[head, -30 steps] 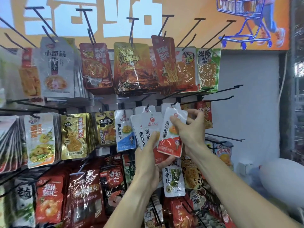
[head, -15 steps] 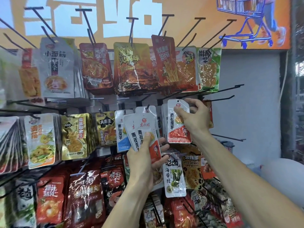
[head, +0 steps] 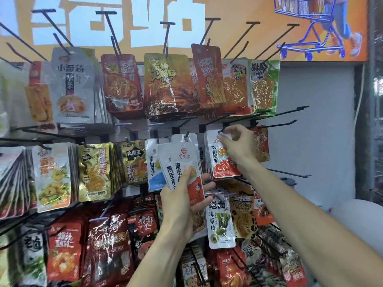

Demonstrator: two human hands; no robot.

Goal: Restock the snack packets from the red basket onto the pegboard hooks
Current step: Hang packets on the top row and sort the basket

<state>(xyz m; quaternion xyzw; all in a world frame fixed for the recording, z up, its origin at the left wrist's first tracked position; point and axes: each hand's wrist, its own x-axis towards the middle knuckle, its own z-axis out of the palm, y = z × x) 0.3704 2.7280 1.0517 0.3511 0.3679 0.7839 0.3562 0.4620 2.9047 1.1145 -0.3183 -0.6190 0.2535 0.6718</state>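
r hand [head: 238, 146] has moved the white-red packet [head: 222, 160] up from the l-hand stack onto the peg [head: 222, 129], pinching its top; one more hung. l hand [head: 182, 195] grips remaining packets [head: 182, 162]; basket out of view

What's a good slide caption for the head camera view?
Right hand hanging a white-and-red packet on a peg hook; left hand holds spares.

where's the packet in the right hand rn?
Head view, right of centre: the right hand pinches the white-and-red packet by its top at a middle-row hook, right of the left hand's fanned packets.
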